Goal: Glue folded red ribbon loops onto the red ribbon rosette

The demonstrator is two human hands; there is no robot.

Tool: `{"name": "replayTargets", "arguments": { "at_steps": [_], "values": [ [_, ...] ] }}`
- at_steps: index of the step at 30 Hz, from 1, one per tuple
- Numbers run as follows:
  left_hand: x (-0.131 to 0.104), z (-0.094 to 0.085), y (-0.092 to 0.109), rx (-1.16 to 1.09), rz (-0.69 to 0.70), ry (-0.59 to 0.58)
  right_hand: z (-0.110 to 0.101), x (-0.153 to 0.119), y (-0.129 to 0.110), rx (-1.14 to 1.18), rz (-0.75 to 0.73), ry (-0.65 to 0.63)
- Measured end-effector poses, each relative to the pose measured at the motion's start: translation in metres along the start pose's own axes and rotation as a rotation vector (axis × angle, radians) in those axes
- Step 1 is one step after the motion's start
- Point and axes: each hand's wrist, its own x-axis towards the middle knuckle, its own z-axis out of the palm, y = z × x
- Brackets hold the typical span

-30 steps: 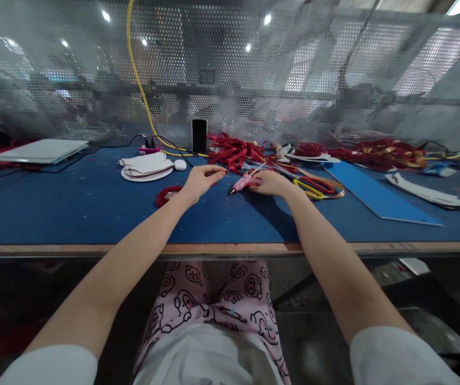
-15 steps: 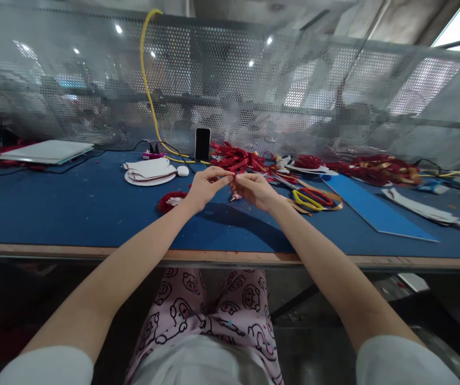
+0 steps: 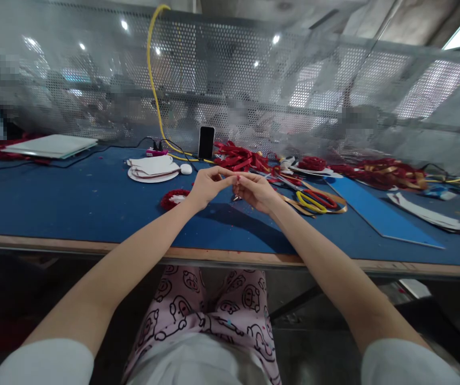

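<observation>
My left hand (image 3: 209, 185) and my right hand (image 3: 256, 191) meet fingertip to fingertip above the blue table. Between the pinched fingers shows a tiny red piece (image 3: 237, 179), mostly hidden; both hands seem closed on it. Below and left of them lies a fuzzy red ring (image 3: 169, 200) with a white centre, partly behind my left wrist. To the right of my right hand are scissors with yellow and red handles (image 3: 311, 203), beside gold ribbon (image 3: 340, 206).
Red ribbons (image 3: 241, 158) heap behind my hands near an upright phone (image 3: 206, 143). White cut pieces (image 3: 153, 167) lie left, a blue board (image 3: 378, 208) and white strips (image 3: 426, 212) right. A perforated metal screen (image 3: 250, 91) stands behind.
The view has shifted slightly, so the table's objects sit a little further right. My hands stay together with fingertips pinched; the fingers have moved only slightly.
</observation>
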Motion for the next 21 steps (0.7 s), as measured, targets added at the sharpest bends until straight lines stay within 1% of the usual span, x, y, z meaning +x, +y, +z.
{"name": "replayTargets", "arguments": {
  "at_steps": [3,6,8,10,12,13,15,16,17,18,19,20,21],
  "values": [
    [0.001,0.001,-0.001,-0.074,-0.063,0.020,0.003,0.000,0.000,-0.007,-0.039,0.037],
    [0.001,0.003,-0.002,-0.116,-0.121,-0.006,0.007,-0.001,-0.002,-0.018,-0.088,0.081],
    [0.003,0.002,0.001,-0.079,-0.161,-0.060,0.009,-0.002,-0.004,-0.035,-0.119,0.096],
    [0.007,-0.004,0.006,0.012,-0.203,-0.145,0.009,-0.002,-0.005,-0.067,-0.146,0.106],
    [0.013,-0.020,0.012,0.184,-0.216,-0.229,0.006,-0.001,-0.005,-0.136,-0.153,0.132],
    [0.017,-0.032,0.015,0.327,-0.196,-0.240,0.004,0.000,-0.005,-0.188,-0.154,0.151],
    [0.023,-0.060,0.017,0.716,-0.133,-0.192,0.000,0.002,-0.005,-0.308,-0.173,0.190],
    [0.025,-0.075,0.015,0.890,-0.143,-0.172,-0.002,0.002,-0.005,-0.377,-0.199,0.202],
    [0.027,-0.090,0.012,1.026,-0.207,-0.204,-0.004,0.002,-0.005,-0.448,-0.235,0.206],
    [0.028,-0.103,0.008,1.116,-0.314,-0.272,-0.005,0.002,-0.006,-0.516,-0.274,0.203],
    [0.028,-0.114,0.001,1.144,-0.402,-0.350,-0.005,0.002,-0.006,-0.582,-0.309,0.194],
    [0.028,-0.123,-0.006,1.122,-0.420,-0.385,-0.005,0.002,-0.006,-0.641,-0.335,0.179],
    [0.027,-0.129,-0.013,1.065,-0.394,-0.383,-0.005,0.002,-0.006,-0.692,-0.353,0.161]
  ]
}}
